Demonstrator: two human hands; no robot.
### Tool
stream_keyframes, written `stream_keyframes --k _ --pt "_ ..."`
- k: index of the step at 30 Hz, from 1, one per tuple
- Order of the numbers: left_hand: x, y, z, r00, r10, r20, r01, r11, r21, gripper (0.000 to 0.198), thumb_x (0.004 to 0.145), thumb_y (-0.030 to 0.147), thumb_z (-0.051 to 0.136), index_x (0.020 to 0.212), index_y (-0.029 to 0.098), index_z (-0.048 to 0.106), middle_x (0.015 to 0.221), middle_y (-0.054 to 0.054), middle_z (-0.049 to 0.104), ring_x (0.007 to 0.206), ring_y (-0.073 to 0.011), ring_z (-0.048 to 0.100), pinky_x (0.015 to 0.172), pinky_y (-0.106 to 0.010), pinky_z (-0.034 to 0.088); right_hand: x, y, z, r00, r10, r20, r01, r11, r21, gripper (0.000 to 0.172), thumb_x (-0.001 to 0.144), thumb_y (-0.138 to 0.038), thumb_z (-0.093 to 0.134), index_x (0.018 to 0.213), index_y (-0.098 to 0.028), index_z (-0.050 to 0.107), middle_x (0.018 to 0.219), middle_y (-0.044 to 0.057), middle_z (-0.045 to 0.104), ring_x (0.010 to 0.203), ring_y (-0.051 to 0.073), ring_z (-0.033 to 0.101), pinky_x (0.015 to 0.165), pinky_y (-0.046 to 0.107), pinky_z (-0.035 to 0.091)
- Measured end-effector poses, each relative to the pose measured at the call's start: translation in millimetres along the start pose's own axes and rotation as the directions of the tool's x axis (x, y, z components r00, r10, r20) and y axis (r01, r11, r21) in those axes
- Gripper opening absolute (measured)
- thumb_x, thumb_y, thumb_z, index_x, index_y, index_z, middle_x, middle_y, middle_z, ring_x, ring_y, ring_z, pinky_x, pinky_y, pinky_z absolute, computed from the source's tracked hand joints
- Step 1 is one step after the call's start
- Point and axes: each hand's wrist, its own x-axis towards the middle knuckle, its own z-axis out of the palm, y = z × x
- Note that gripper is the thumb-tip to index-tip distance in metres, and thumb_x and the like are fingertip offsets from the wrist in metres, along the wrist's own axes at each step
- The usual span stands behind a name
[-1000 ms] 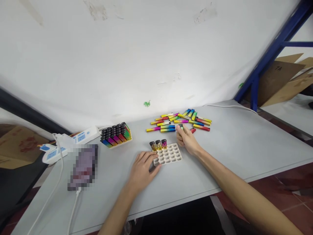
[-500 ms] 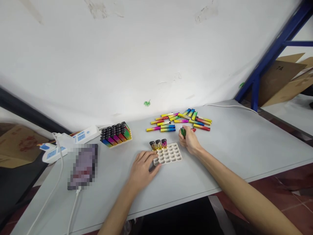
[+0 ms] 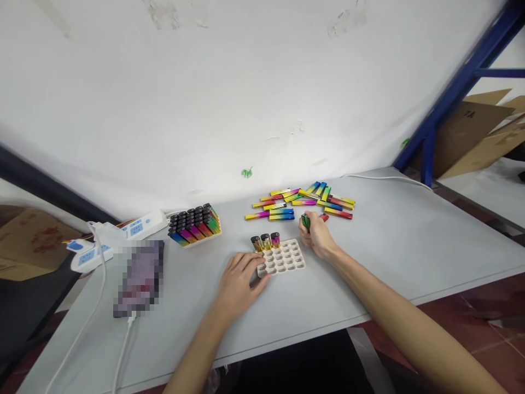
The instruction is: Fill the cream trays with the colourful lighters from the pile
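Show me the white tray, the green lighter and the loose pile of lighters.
white tray [image 3: 287,261], head view, its empty holes.
green lighter [image 3: 305,221], head view, the tip above the right hand [image 3: 318,238].
pile [image 3: 303,202], head view, a lighter in its middle.

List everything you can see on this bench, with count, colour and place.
table: one, pale grey, across the view
loose lighters: a pile, too many to count, rainbow colours, far side
beige tray: one, mostly empty cells, table centre
standing lighters: three, dark caps, tray's far-left row
full tray: one, packed with black-capped rainbow lighters, left of centre
power strips: two, white and blue, far left
phone: one, blurred, left, on a white cable
cardboard: brown, far right, behind a blue frame
left hand: flat on the table, touching the beige tray's near-left corner
right hand: closed on a green lighter
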Motion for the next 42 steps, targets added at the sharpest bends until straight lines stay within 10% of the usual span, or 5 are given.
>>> stream_keyframes --k 6,12,42 --pt "0 0 0.2 1.000 -0.002 -0.006 0.003 1.000 0.005 0.024 0.090 0.029 0.063 0.114 0.024 0.061 0.112 -0.006 0.068 0.105 -0.0239 0.060 0.091 -0.044 0.051 3 5 -2 0.992 -0.121 0.031 0.122 0.992 -0.029 0.052 0.091 -0.064 0.036 0.063 -0.022 0.047 0.049 -0.005 0.032 0.041 0.010 0.026 0.042 0.026 0.021" --pt "0 0 0.3 1.000 -0.001 -0.009 0.001 1.000 -0.001 0.024 0.090 0.028 0.063 0.113 0.024 0.062 0.112 -0.006 0.069 0.106 -0.0237 0.060 0.092 -0.043 0.050 -1 2 -5 0.908 -0.385 0.166 0.418 0.866 -0.274 0.033 0.084 -0.054 0.062 0.089 -0.022 0.062 0.083 0.002 0.064 0.084 0.019 0.059 0.076 0.031 0.045" --pt "-1 -1 1.9 1.000 -0.009 0.018 0.009 1.000 0.008 0.022 0.090 0.028 0.062 0.111 0.023 0.061 0.113 -0.005 0.068 0.107 -0.0236 0.058 0.092 -0.042 0.049 -13 5 -2 0.807 -0.380 0.452 0.589 0.579 -0.564 0.031 0.082 -0.051 0.067 0.092 -0.022 0.058 0.084 0.001 0.069 0.077 0.019 0.063 0.072 0.031 0.049"
